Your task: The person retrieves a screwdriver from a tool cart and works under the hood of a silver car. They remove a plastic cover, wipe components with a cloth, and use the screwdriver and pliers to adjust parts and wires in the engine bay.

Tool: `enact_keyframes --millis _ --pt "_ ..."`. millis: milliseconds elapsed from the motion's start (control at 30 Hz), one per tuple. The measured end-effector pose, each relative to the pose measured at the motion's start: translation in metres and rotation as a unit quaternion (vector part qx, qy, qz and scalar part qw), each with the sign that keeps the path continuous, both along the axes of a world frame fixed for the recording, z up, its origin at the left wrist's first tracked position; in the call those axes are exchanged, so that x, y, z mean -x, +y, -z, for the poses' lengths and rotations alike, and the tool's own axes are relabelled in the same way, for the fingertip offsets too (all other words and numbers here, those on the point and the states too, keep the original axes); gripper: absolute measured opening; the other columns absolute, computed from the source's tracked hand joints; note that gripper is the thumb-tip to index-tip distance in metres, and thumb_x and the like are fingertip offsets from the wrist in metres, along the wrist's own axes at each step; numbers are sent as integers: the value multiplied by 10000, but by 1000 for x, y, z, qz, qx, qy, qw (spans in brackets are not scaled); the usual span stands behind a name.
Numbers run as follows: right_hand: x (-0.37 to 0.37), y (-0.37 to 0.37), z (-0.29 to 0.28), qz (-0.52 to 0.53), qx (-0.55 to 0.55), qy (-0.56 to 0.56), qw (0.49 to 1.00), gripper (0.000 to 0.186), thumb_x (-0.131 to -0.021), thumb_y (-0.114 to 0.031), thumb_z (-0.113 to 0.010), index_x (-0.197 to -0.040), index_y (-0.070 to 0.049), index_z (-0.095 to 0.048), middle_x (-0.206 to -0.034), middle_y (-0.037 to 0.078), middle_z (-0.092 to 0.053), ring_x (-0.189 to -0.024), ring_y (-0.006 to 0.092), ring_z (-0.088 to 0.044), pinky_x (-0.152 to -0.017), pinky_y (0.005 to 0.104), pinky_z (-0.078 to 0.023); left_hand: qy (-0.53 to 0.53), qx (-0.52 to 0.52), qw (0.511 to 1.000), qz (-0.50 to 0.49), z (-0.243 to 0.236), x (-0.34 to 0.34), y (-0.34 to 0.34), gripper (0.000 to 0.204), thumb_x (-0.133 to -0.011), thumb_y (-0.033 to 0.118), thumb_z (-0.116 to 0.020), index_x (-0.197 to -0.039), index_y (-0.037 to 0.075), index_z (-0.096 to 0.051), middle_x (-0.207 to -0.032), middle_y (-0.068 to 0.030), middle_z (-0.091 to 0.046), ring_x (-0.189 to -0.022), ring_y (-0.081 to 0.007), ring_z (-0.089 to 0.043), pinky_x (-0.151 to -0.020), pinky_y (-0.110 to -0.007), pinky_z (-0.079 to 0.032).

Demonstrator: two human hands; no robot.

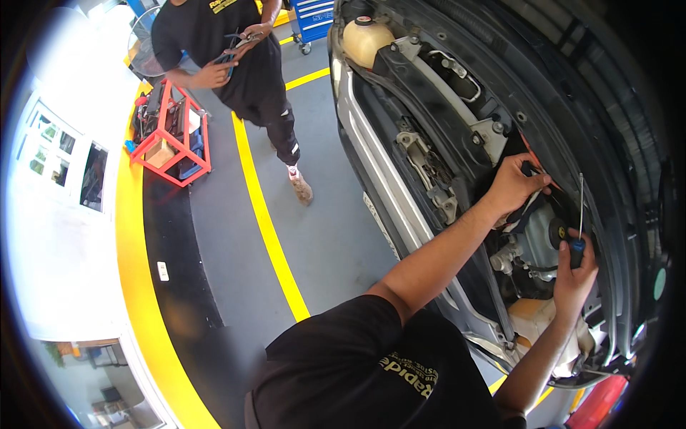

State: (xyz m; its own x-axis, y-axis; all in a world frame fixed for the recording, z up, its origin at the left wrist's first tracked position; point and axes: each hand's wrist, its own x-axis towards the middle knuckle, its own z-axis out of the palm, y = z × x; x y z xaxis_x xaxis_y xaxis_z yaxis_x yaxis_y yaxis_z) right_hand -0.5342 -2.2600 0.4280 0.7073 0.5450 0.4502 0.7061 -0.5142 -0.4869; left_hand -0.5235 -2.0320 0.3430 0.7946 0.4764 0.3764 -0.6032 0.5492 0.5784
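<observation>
My right hand (575, 275) grips a screwdriver (577, 250) by its dark blue and black handle, over the engine bay. The thin metal shaft points up and away from me. Farther in, my left hand (520, 184) is closed, thumb and fingers pinching at a small black part (529, 169) whose kind I cannot make out. An orange-red strip (534, 151) runs beside those fingers. Between the two hands sits a round black cap (558, 232) with a yellow mark, on the engine. My left forearm hides part of the bay's front.
The car's front frame (400, 207) runs along my left side. A cream fluid tank (366, 41) sits at the bay's far end. A co-worker (221, 64) stands beyond the car, holding tools. A red tool cart (171, 136) and a blue tool cabinet (314, 18) stand farther off.
</observation>
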Motion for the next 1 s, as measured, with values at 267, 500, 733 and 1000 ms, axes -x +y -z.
enact_keyframes --millis 267,500,733,1000 --pt "12 24 -29 42 -29 -185 981 158 -922 -141 -790 -1028 -49 -717 -937 166 -741 -842 387 -736 -717 436 -564 10 -13 1000 5 -2 4 0 130 -984 -37 -710 -1111 -43 -679 -1036 -158 -766 -918 -242 -778 -847 -345 -649" --pt "-17 77 -68 32 155 -357 921 495 -748 -254 -928 -1108 -49 -657 -1130 109 -647 -1087 332 -668 -878 436 -570 18 -1 999 27 -3 5 3 198 -938 35 -808 -1086 -39 -698 -1030 -144 -766 -862 -225 -759 -791 -347 -652" --pt "-37 85 -72 -61 229 -358 903 534 -716 -135 -916 -1144 -29 -615 -1202 113 -564 -1191 326 -617 -993 462 -541 29 0 999 37 -2 6 5 221 -915 42 -836 -1074 -31 -700 -1035 -137 -764 -876 -217 -760 -780 -330 -647" --pt "-33 76 -70 -45 233 -343 909 436 -807 -53 -791 -1188 -45 -579 -1244 130 -587 -1175 328 -665 -952 442 -595 32 -22 999 13 -2 6 1 237 -924 92 -830 -1119 13 -721 -1029 -102 -769 -832 -175 -729 -751 -294 -587"
